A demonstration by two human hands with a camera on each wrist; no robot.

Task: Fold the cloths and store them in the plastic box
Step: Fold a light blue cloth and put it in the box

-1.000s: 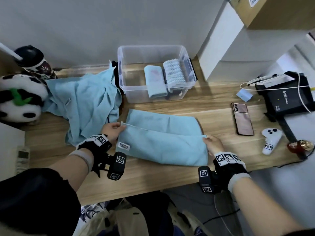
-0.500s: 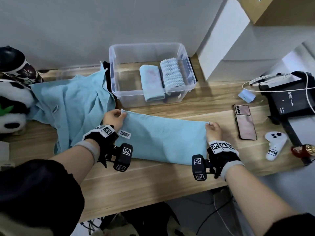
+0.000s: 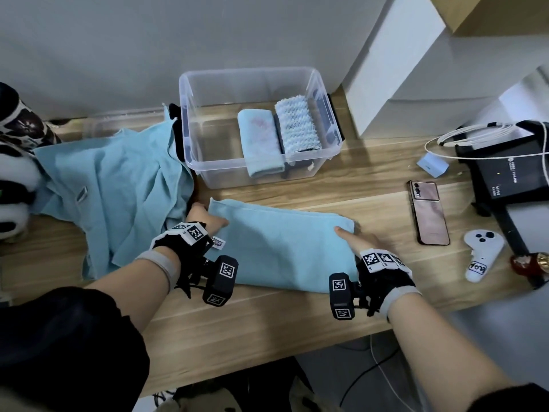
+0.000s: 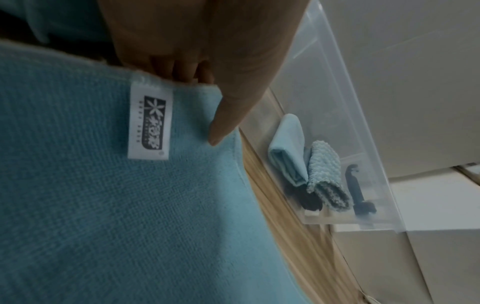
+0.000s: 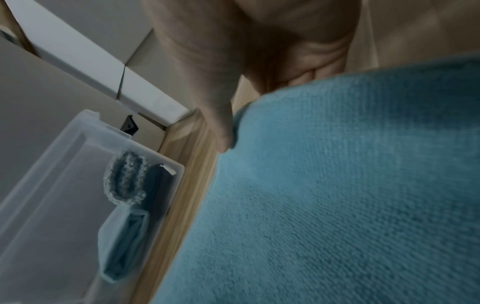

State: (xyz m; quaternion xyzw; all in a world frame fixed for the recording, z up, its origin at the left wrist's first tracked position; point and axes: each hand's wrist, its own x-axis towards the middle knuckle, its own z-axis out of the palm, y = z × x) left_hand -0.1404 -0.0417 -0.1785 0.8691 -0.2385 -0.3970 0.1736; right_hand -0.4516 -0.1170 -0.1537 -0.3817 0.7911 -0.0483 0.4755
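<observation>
A light blue cloth (image 3: 282, 248) lies folded lengthwise on the wooden table, its white label (image 4: 149, 121) at the left end. My left hand (image 3: 205, 220) pinches that left end, thumb (image 4: 228, 111) on top and fingers curled behind the edge. At the right end my right hand (image 3: 356, 239) grips the cloth (image 5: 337, 185), thumb (image 5: 221, 115) on top and fingers hidden beneath. Behind stands the clear plastic box (image 3: 246, 73), which holds a folded pale blue cloth (image 3: 260, 144) and a folded knobbly white-blue cloth (image 3: 297, 123).
A heap of unfolded blue cloth (image 3: 113, 179) lies left of the box, beside a panda plush (image 3: 12, 179). Right of the cloth are a phone (image 3: 429, 212), a white controller (image 3: 482, 251) and a black device with cables (image 3: 505, 179). White cartons (image 3: 416, 69) stand behind.
Both hands carried the cloth's near edge up to the far edge, folding it in half. They now sit lower, on the two short ends.
</observation>
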